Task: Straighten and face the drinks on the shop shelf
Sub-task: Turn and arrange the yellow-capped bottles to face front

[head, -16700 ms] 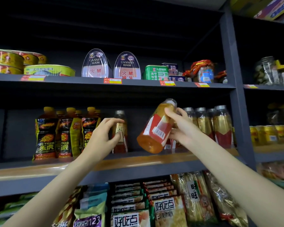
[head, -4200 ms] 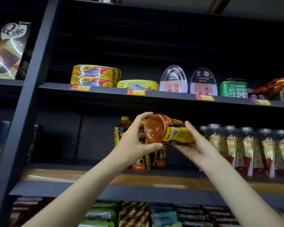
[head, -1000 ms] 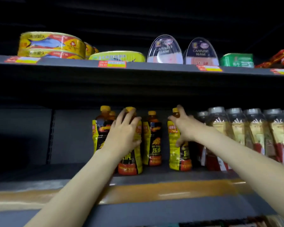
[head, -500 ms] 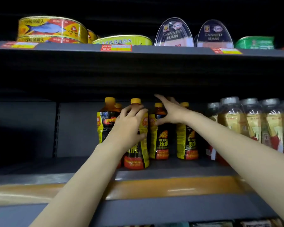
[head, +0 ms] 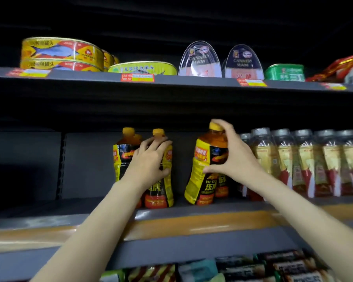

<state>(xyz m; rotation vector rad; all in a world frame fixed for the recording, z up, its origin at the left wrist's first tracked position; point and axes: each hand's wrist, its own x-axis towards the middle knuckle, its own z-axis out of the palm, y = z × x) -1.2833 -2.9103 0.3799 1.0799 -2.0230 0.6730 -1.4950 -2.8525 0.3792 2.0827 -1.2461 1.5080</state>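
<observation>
Several yellow-capped energy-drink bottles with yellow and black labels stand on the middle shelf (head: 192,222). My left hand (head: 149,163) grips one upright bottle (head: 161,192) around its upper body. Just behind it to the left stands another bottle (head: 122,153). My right hand (head: 230,155) holds a tilted bottle (head: 204,176) by its neck and shoulder, its top leaning right and its base near the shelf front. Behind that one, a further bottle (head: 221,186) is partly hidden.
A row of silver-capped tea bottles (head: 306,161) fills the shelf to the right. The upper shelf (head: 171,83) carries fish cans (head: 61,53) and canned ham (head: 200,60). Snack packs (head: 243,267) lie below. The shelf's left part is dark and bare.
My right hand has taken hold of a yellow-capped bottle and pulled it forward, tilted. My left hand keeps its grip on the same bottle. The camera has moved closer.
</observation>
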